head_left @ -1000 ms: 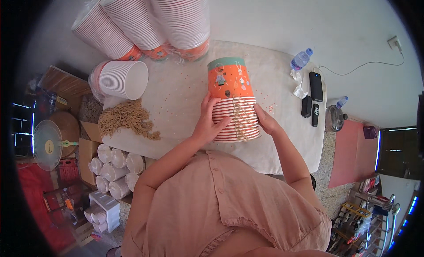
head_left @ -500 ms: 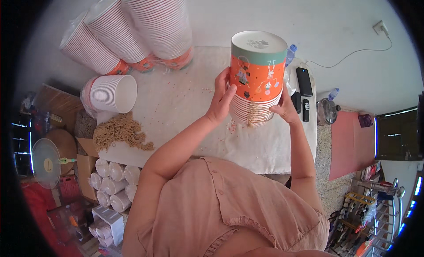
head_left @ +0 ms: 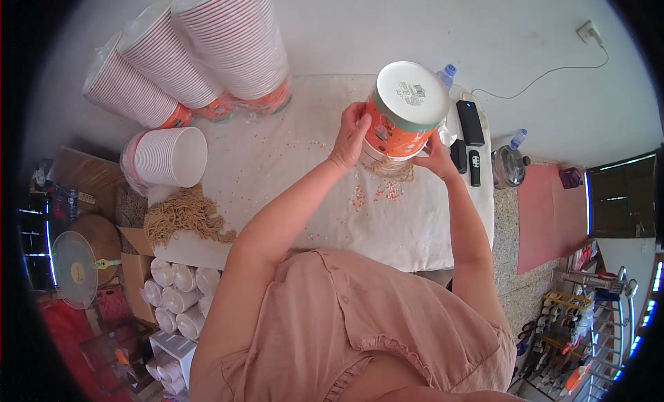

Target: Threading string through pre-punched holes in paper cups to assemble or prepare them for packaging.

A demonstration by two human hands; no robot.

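tub stack (head_left: 391,137) | org side, grn trim | wht base (head_left: 408,91), dk print

Bucket stack (head_left: 400,123) over table (head_left: 304,219), twine (head_left: 185,215) left, remote (head_left: 474,168) right, bottle (head_left: 448,73) apparently behind

There are two hands (head_left: 351,136), one held stack (head_left: 404,115), three tall stacks (head_left: 174,64).

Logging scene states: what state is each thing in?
Held bucket stack: inverted, base facing camera
Left hand: gripping it
Right hand: gripping it
Twine bundle: heaped on table
Tall bucket stacks: upright, plastic-wrapped
Short bucket stack: on its side
Bottle: capped
Plug: in wall socket
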